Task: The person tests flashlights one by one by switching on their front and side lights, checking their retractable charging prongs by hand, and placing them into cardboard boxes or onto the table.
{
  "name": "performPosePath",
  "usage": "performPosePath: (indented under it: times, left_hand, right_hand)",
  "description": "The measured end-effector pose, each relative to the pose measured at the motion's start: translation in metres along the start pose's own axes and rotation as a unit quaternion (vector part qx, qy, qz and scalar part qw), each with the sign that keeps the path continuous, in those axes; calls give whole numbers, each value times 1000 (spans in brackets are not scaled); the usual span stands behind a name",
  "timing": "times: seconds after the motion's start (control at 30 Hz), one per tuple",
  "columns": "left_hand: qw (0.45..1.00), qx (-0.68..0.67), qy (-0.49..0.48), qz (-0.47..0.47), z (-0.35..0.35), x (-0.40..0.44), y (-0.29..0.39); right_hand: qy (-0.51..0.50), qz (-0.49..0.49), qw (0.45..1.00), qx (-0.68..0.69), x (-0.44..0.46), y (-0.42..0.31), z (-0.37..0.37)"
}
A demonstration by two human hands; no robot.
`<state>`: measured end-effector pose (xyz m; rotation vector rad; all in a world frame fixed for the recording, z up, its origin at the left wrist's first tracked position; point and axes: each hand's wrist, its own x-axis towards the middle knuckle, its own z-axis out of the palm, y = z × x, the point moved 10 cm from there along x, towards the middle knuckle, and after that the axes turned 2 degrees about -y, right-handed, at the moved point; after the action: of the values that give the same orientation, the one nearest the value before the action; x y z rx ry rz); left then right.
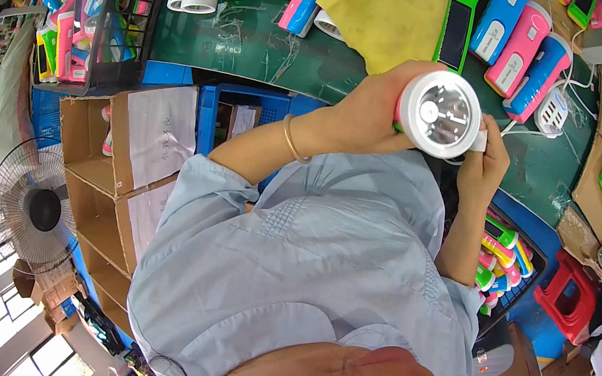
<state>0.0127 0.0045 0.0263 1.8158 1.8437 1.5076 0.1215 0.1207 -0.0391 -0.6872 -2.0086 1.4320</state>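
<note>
My left hand (380, 105) is wrapped round a flashlight (439, 114), its round silver reflector and white rim facing up towards me. Only a little of its pink body shows between my fingers. Close beside the rim, my right hand (487, 160) pinches a small white plug (479, 141). A white cable (520, 132) lies near that hand, by a white multi-port USB charger (552, 113). Whether the plug touches the flashlight, I cannot tell. Beyond my hands, a yellow cloth (385, 9) lies on the green worktop (254, 43).
Pink, blue and green flashlights (519, 49) lie along the worktop's far side. A black crate (117, 19) of flashlights stands at left, above cardboard compartments (102, 153) and a fan (39, 209). Another flashlight bin (501, 264) and a red stool (568, 295) are at right.
</note>
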Motion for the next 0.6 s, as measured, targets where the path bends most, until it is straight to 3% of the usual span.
performPosePath:
  times: [0.07, 0.17, 0.23, 0.3, 0.33, 0.43, 0.6]
  left_hand:
    - [1000, 0, 13, -11, 0, -2, -3]
    - [989, -63, 48, -123, 0, -2, -20]
    - [967, -176, 26, -181, 6, 3, -35]
    - [911, -320, -31, -259, 16, 4, -48]
    - [913, -329, -28, -240, 13, 10, -46]
    - [931, -273, -23, -242, 4, 17, -40]
    - [950, -173, -23, -258, 7, 17, -48]
  right_hand:
    - [-14, 8, 999, 32, -2, 0, 4]
    - [-33, 6, 998, 48, 0, -7, 10]
    - [-41, -3, 999, 35, 4, -19, 11]
    - [-65, 12, 997, 39, 7, -25, 10]
    - [-72, 9, 989, 127, 9, -30, 12]
    - [-115, -34, 978, 171, 17, -54, 15]
    - [-142, -68, 987, -24, 33, -70, 31]
